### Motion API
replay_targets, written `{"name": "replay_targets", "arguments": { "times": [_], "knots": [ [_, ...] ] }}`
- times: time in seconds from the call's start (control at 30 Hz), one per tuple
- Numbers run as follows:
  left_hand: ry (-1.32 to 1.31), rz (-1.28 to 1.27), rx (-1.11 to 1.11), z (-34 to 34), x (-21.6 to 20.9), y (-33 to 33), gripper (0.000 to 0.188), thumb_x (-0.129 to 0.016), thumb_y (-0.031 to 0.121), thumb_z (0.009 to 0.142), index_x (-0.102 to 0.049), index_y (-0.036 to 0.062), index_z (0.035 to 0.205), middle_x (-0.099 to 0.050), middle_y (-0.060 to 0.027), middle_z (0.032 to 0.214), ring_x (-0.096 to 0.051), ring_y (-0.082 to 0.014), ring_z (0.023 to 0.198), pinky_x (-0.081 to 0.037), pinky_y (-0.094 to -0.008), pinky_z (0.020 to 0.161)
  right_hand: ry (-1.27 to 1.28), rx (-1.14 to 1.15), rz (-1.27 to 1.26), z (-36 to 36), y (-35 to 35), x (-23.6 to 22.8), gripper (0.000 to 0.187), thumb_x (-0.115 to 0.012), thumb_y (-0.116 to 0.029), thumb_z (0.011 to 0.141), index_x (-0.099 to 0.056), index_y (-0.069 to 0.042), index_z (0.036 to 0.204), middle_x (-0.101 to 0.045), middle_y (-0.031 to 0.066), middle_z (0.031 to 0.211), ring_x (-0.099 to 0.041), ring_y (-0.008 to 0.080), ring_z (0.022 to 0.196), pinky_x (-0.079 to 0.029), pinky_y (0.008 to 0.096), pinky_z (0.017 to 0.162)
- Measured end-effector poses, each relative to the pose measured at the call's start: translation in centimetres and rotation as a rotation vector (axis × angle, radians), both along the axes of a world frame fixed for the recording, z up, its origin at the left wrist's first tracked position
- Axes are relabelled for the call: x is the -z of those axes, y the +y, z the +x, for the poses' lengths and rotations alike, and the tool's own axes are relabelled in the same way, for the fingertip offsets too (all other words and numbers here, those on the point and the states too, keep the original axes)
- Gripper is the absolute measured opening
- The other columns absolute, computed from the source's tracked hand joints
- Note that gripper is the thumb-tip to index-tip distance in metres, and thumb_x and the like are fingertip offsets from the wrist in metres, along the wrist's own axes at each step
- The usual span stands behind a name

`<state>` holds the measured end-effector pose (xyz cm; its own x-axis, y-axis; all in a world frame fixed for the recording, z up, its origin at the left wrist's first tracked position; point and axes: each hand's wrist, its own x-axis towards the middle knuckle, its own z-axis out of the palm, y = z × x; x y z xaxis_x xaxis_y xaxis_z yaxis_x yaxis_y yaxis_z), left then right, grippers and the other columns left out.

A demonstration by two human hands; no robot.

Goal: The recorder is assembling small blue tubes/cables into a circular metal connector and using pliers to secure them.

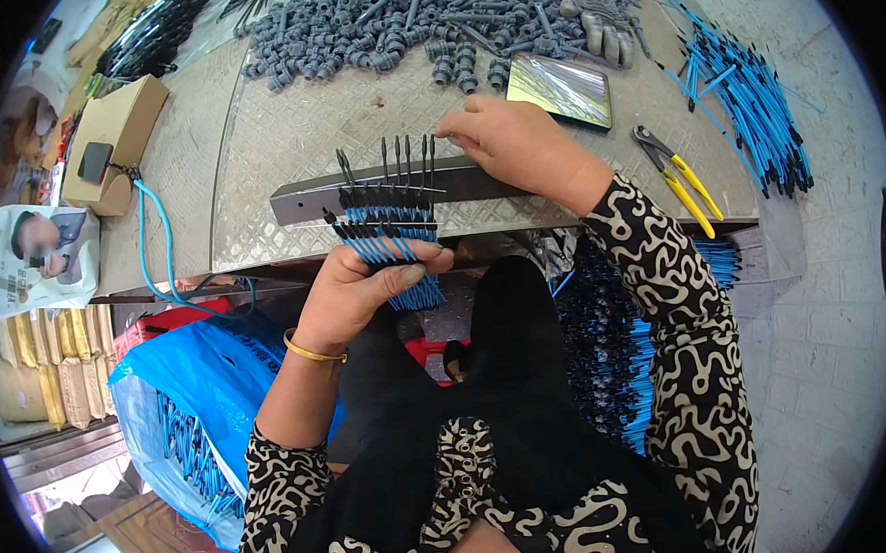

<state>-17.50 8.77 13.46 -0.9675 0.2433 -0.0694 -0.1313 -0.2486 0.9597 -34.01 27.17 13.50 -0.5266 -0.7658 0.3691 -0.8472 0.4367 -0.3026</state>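
Left hand [357,293] clamped on blue rods [379,248], frame centre; right hand [518,147] upper centre, fingers curled, can't tell if gripping.

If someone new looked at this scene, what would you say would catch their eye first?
Probably the bundle of blue rods with black ends in the left hand, near the middle of the view. Next might come the heap of grey fittings on the far part of the table, then the yellow-handled cutters towards its right.
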Motion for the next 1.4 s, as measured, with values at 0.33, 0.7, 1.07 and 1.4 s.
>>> {"name": "replay_targets", "arguments": {
  "times": [0.33, 0.7, 1.07, 1.4],
  "knots": [
    [-0.030, -0.004, 0.001, 0.3, 0.0, -0.2, 0.022, -0.058, 0.005, 0.083, -0.061, -0.0023, 0.104, -0.064, -0.0109, 0.101, -0.059, -0.0186, 0.097, -0.045, -0.0304, 0.087, 0.031, -0.017, -0.018, 0.0, -1.9, 0.3, 0.014, -0.054, -0.016, 0.081, -0.062, -0.013, 0.093, -0.056, 0.0085, 0.078, -0.058, 0.0298, 0.072, -0.047, 0.0386, 0.060],
    [-0.021, 0.043, 0.048, 0.5, 0.1, -1.9, 0.022, -0.059, 0.005, 0.083, -0.060, -0.0022, 0.103, -0.064, -0.0121, 0.102, -0.059, -0.0211, 0.099, -0.045, -0.0328, 0.089, 0.012, -0.034, 0.019, 0.2, -4.3, 0.1, 0.012, -0.054, -0.018, 0.081, -0.062, -0.012, 0.089, -0.057, 0.0082, 0.081, -0.058, 0.0298, 0.074, -0.047, 0.0398, 0.062],
    [-0.058, 0.062, 0.173, 0.0, -0.1, -4.6, 0.023, -0.059, 0.001, 0.080, -0.060, -0.0027, 0.102, -0.063, -0.0155, 0.103, -0.058, -0.0250, 0.101, -0.044, -0.0349, 0.090, -0.048, -0.072, 0.019, -0.1, -6.4, 0.5, 0.015, -0.053, -0.017, 0.082, -0.062, -0.009, 0.092, -0.057, 0.0100, 0.082, -0.057, 0.0311, 0.077, -0.047, 0.0402, 0.065],
    [-0.092, 0.118, 0.163, 0.0, -0.1, -4.7, 0.024, -0.059, 0.001, 0.080, -0.059, -0.0032, 0.103, -0.062, -0.0169, 0.104, -0.058, -0.0265, 0.102, -0.045, -0.0362, 0.089, -0.557, -0.194, -0.186, -1.1, -9.7, 2.2, 0.019, -0.052, -0.014, 0.085, -0.061, -0.004, 0.097, -0.062, 0.0133, 0.084, -0.059, 0.0262, 0.076, -0.046, 0.0343, 0.069]
  ]
}}
